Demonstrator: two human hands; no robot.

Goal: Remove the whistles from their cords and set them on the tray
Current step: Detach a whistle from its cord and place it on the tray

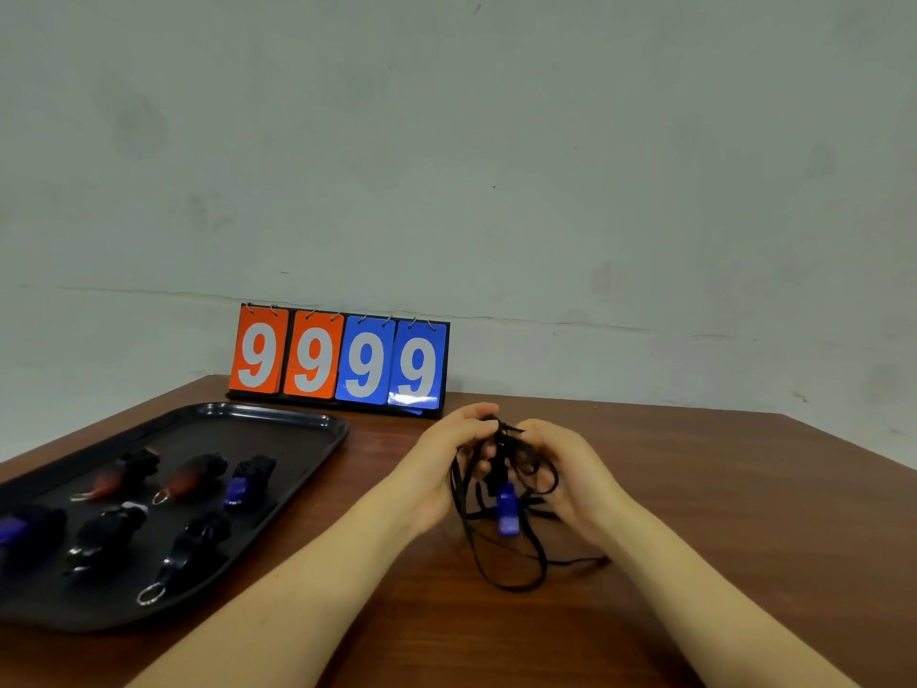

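A blue whistle hangs between my hands from a tangled black cord whose loops trail down onto the table. My left hand pinches the top of the cord bundle with its fingertips. My right hand holds the cord from the other side, strands looped across its fingers. A black tray lies on the left. On it are several whistles wrapped in their cords: two red ones, blue ones and black ones.
A flip scoreboard showing 9 9 9 9 in orange and blue stands at the table's back edge against the wall. The brown wooden table reaches to the right and toward me.
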